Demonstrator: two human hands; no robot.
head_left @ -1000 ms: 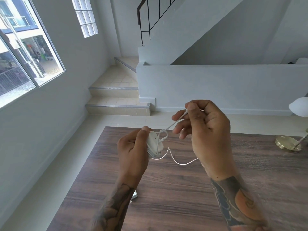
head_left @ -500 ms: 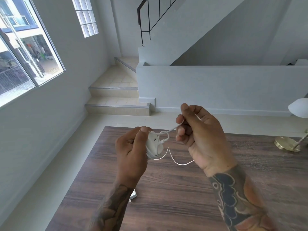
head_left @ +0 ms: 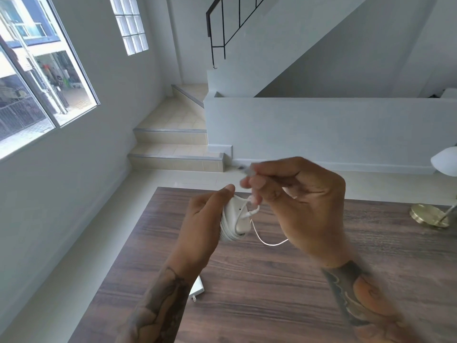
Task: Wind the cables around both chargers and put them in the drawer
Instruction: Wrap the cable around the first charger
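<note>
The worktop (head_left: 272, 293), a dark wood-grain surface, lies below both hands and carries a second charger (head_left: 197, 288) at its near left, partly hidden by the left forearm and apparently not yet wound. No drawer is in view.

The right hand (head_left: 299, 204) is raised above and right of the left, clenched on the free end of the cable (head_left: 269, 242). Its blurred plug tip projects past the fingertips, probably for threading or tucking.

The left hand (head_left: 205, 219) grasps the white charger (head_left: 235, 219) clear of the worktop, thumb on top, so the body stays fixed as a spool.

Coils already wrap the charger. One slack loop hangs between the hands, so winding of this charger appears nearly finished.
</note>
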